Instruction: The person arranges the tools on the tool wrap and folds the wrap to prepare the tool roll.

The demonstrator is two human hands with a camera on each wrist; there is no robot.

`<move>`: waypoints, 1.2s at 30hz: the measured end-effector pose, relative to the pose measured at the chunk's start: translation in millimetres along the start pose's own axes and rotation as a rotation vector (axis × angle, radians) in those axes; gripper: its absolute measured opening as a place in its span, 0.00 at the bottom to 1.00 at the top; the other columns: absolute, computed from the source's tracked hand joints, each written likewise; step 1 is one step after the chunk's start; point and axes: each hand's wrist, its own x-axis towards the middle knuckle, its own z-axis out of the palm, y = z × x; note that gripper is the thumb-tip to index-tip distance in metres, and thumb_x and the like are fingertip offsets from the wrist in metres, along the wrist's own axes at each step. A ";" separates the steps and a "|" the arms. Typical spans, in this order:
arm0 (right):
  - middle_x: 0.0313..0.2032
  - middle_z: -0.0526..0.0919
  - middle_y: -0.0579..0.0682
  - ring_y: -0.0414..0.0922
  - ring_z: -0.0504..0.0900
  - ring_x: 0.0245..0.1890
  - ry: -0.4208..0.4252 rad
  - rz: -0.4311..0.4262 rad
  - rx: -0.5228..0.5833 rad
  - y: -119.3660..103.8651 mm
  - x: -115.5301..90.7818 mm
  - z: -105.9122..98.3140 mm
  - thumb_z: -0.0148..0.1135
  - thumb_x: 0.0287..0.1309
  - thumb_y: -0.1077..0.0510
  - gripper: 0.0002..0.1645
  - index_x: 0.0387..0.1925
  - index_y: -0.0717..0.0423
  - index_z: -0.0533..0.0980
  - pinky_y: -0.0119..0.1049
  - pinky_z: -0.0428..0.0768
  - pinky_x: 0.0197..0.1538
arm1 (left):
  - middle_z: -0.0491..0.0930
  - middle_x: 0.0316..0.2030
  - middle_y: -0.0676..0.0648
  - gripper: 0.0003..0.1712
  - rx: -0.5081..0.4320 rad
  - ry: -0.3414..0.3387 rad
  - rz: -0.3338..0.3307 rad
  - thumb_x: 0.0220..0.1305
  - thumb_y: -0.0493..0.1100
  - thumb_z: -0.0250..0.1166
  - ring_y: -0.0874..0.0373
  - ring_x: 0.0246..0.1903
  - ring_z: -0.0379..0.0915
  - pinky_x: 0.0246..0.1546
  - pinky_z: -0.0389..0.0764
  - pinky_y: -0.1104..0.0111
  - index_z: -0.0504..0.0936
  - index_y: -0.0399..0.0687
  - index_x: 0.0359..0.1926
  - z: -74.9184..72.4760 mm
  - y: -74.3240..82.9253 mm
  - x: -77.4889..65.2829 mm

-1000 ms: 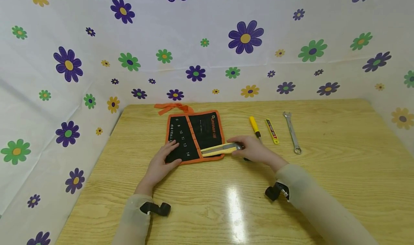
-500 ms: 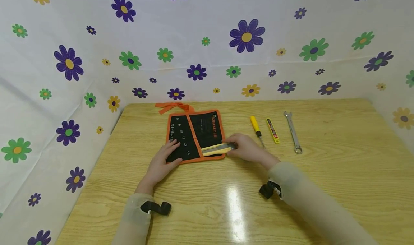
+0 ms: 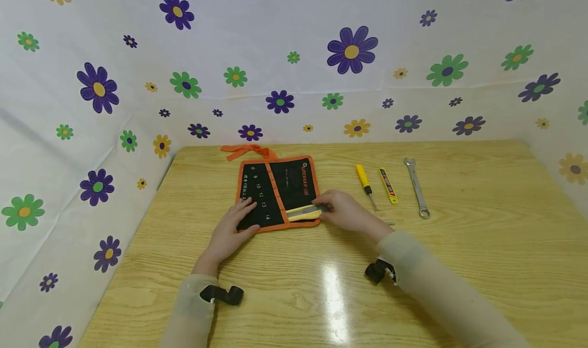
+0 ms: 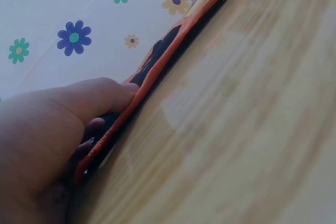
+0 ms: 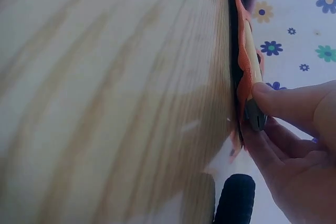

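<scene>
A black tool pouch with orange edging lies unfolded on the table, numbers printed along its left panel. My left hand rests on that panel's near left corner, fingers spread; the left wrist view shows the thumb over the orange edge. Across the right panel lies a yellow box cutter, its front end at the pouch's middle orange band. My right hand pinches the cutter's grey rear end between thumb and fingers. Whether the front end is inside a pocket, I cannot tell.
Right of the pouch lie a yellow-handled screwdriver, a small yellow and black packet and a combination wrench. A thin metal shaft pokes out by my right wrist. Orange ties trail behind the pouch. Flowered cloth hangs behind.
My right hand has moved left, bringing the box cutter a little further left over the pouch. The screwdriver's shaft and another metal shaft have come into sight. My left hand stays put.
</scene>
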 end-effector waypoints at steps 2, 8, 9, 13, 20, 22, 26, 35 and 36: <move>0.45 0.80 0.56 0.46 0.78 0.40 -0.002 0.007 -0.001 -2.0 0.9 0.7 0.66 0.56 0.66 0.20 0.52 0.64 0.79 0.39 0.79 0.42 | 0.56 0.71 0.49 0.35 -0.001 -0.001 -0.001 0.64 0.52 0.64 0.52 0.72 0.42 0.70 0.44 0.54 0.66 0.51 0.70 0.1 -0.1 0.0; 0.43 0.81 0.55 0.45 0.79 0.39 -0.012 0.036 0.029 -8.8 3.7 4.1 0.67 0.56 0.66 0.20 0.51 0.65 0.79 0.36 0.80 0.41 | 0.55 0.71 0.50 0.36 -0.002 -0.004 -0.010 0.63 0.53 0.64 0.52 0.72 0.42 0.70 0.44 0.54 0.66 0.51 0.70 0.4 -0.2 0.1; 0.43 0.81 0.54 0.44 0.79 0.39 -0.019 0.040 0.032 -9.6 4.2 4.8 0.66 0.56 0.65 0.20 0.51 0.65 0.79 0.36 0.80 0.40 | 0.55 0.71 0.50 0.36 -0.001 -0.004 -0.010 0.63 0.54 0.64 0.52 0.72 0.42 0.70 0.44 0.54 0.66 0.51 0.70 0.3 -0.1 0.2; 0.44 0.80 0.54 0.44 0.79 0.40 -0.038 0.074 0.050 -13.1 6.9 7.9 0.66 0.56 0.65 0.20 0.52 0.64 0.79 0.35 0.79 0.41 | 0.56 0.71 0.49 0.37 0.001 0.003 -0.009 0.62 0.54 0.65 0.51 0.72 0.42 0.70 0.44 0.55 0.66 0.51 0.69 0.4 0.7 0.5; 0.43 0.81 0.53 0.40 0.76 0.34 -0.037 0.056 0.047 -16.0 11.2 14.0 0.67 0.56 0.65 0.19 0.51 0.64 0.79 0.32 0.78 0.36 | 0.57 0.71 0.47 0.38 0.012 0.018 -0.007 0.61 0.54 0.67 0.50 0.71 0.44 0.70 0.45 0.54 0.67 0.49 0.69 0.9 4.4 -0.1; 0.42 0.81 0.53 0.40 0.75 0.33 -0.031 0.027 0.029 -17.1 11.7 15.4 0.67 0.56 0.65 0.19 0.50 0.64 0.79 0.32 0.77 0.35 | 0.57 0.71 0.46 0.38 0.013 0.020 -0.006 0.60 0.54 0.67 0.49 0.71 0.45 0.69 0.46 0.53 0.67 0.49 0.69 0.6 5.9 -0.6; 0.43 0.81 0.54 0.40 0.75 0.33 -0.020 -0.002 0.013 -19.9 12.7 18.1 0.67 0.55 0.65 0.18 0.49 0.64 0.80 0.31 0.76 0.35 | 0.56 0.71 0.46 0.39 0.009 0.018 -0.014 0.60 0.54 0.67 0.48 0.71 0.45 0.69 0.47 0.53 0.67 0.50 0.69 0.0 7.6 -1.2; 0.43 0.82 0.54 0.45 0.79 0.38 -0.023 -0.009 0.000 -24.3 20.1 24.9 0.68 0.55 0.64 0.18 0.49 0.65 0.80 0.32 0.77 0.35 | 0.56 0.71 0.48 0.38 0.016 0.008 -0.027 0.60 0.55 0.67 0.50 0.71 0.45 0.69 0.48 0.54 0.67 0.51 0.69 0.2 5.6 -0.8; 0.43 0.82 0.54 0.46 0.79 0.38 -0.023 -0.008 -0.001 -25.1 21.0 25.6 0.68 0.55 0.64 0.18 0.49 0.65 0.80 0.32 0.77 0.35 | 0.56 0.71 0.49 0.38 0.016 0.007 -0.029 0.61 0.55 0.66 0.50 0.71 0.45 0.69 0.48 0.54 0.66 0.51 0.69 0.2 5.4 -0.8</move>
